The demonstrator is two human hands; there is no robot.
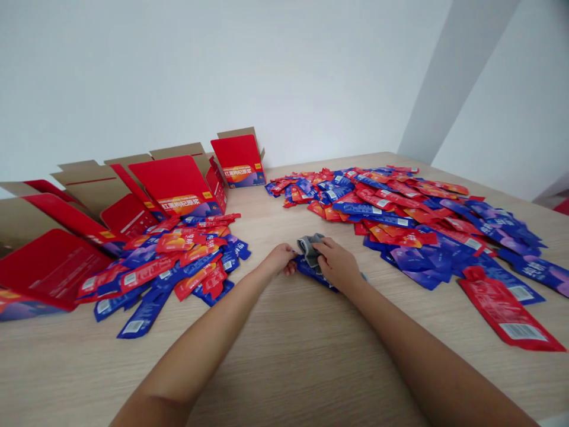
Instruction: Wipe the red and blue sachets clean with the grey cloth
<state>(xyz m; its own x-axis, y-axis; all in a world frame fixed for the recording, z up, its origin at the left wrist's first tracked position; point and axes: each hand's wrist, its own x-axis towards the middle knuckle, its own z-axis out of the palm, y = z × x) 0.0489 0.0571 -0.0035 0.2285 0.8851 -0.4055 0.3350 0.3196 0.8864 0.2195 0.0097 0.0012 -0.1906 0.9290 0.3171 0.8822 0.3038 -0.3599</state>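
Note:
In the middle of the table, a blue sachet (311,273) lies between my two hands. My left hand (282,258) is closed on the sachet's left end, fingers pinched together. Bunched in my right hand (338,261) is a grey cloth (310,248), which presses on top of the sachet and covers part of it. The fingers of my right hand are wrapped around the cloth. To the left is a heap of red and blue sachets (178,252), and a larger pile of sachets (400,207) spreads out on the right.
Open red cardboard boxes (178,184) stand in a row along the left and back. Another red box (240,160) is against the white wall (267,71). One red sachet (507,308) lies at the near right of the wooden table (284,367).

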